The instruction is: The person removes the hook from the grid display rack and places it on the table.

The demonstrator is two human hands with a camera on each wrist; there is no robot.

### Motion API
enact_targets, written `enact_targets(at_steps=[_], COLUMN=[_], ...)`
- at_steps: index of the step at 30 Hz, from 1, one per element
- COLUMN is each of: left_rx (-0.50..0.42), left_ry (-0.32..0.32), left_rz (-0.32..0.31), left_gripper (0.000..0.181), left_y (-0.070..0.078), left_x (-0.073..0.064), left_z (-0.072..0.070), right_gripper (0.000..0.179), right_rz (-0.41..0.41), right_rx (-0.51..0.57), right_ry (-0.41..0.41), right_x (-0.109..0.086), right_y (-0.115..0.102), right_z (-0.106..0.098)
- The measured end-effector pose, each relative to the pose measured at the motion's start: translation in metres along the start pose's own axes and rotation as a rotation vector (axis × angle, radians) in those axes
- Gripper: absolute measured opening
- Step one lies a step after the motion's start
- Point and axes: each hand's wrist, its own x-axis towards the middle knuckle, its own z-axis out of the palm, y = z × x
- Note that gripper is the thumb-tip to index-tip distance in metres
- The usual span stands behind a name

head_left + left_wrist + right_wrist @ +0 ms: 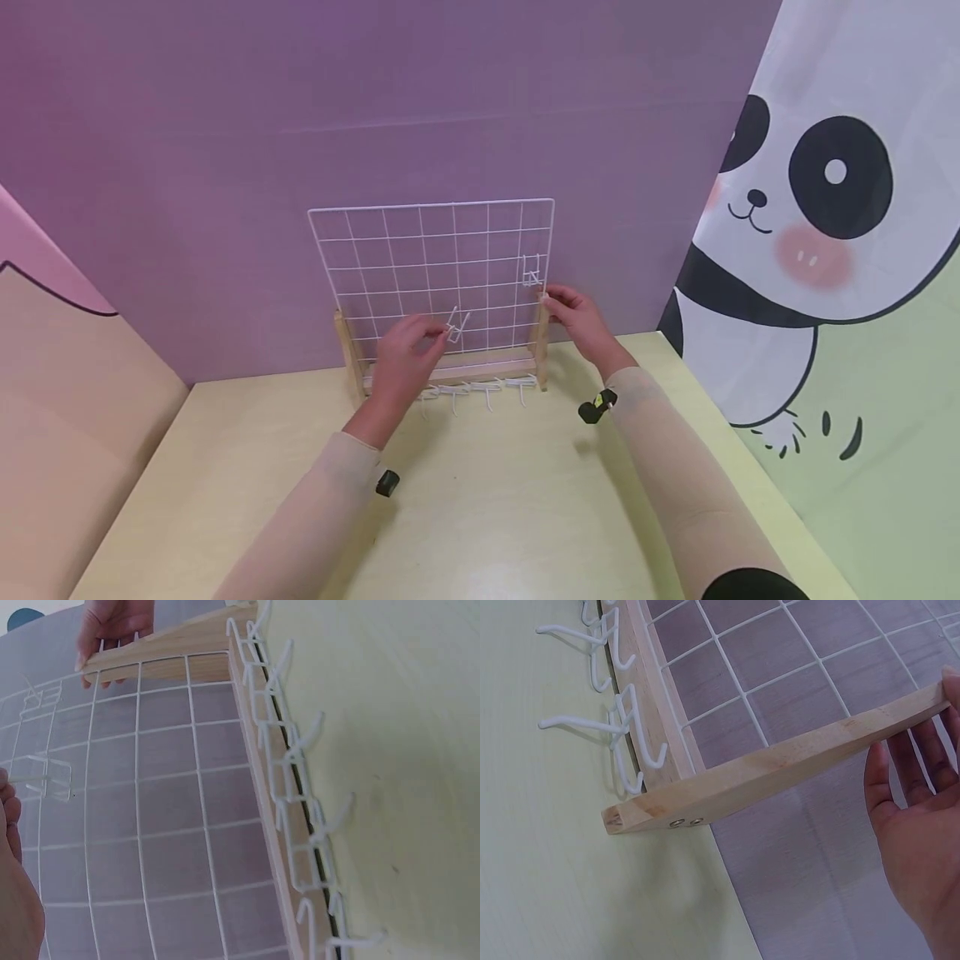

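Observation:
A white wire grid panel (453, 237) stands upright in a wooden base with side posts. My left hand (407, 354) pinches a white wire hook (454, 332) by its stem, in front of the panel's lower middle. In the left wrist view, that hook (58, 780) overlaps the grid, its frame turned toward the wires. My right hand (583, 323) holds the top of the right wooden post (780, 759), thumb on one side and fingers behind. Another white hook (531, 273) hangs on the grid near its right edge, just above the right hand.
Several more white hooks (487, 387) lie in a row along the base's front bar (480, 368). The pale wooden table (480, 500) extends toward me. A purple backdrop (420, 100) rises close behind the rack, with a panda-print panel (757, 350) at right.

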Motion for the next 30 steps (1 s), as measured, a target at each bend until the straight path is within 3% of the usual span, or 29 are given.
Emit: enact_targets(at_steps=[12,22,30], left_rx=[0.062,0.112,0.113], left_ry=[-0.013,-0.033,-0.04], left_rz=[0.03,0.038,0.015], left_gripper=[0.012,0.019,0.02], left_y=[-0.014,-0.029,-0.036], left_x=[-0.032,-0.058,-0.071], left_z=[-0.036,-0.065,-0.078], right_gripper=[0.04,0.039,0.039], right_rz=[0.011,-0.002,-0.012], right_rx=[-0.101,-0.106,-0.096], right_ry=[-0.051,-0.063,-0.068], right_x=[-0.005,-0.003,-0.002], right_y=[-0.015,-0.014,-0.013], right_z=[-0.002,-0.006,-0.005])
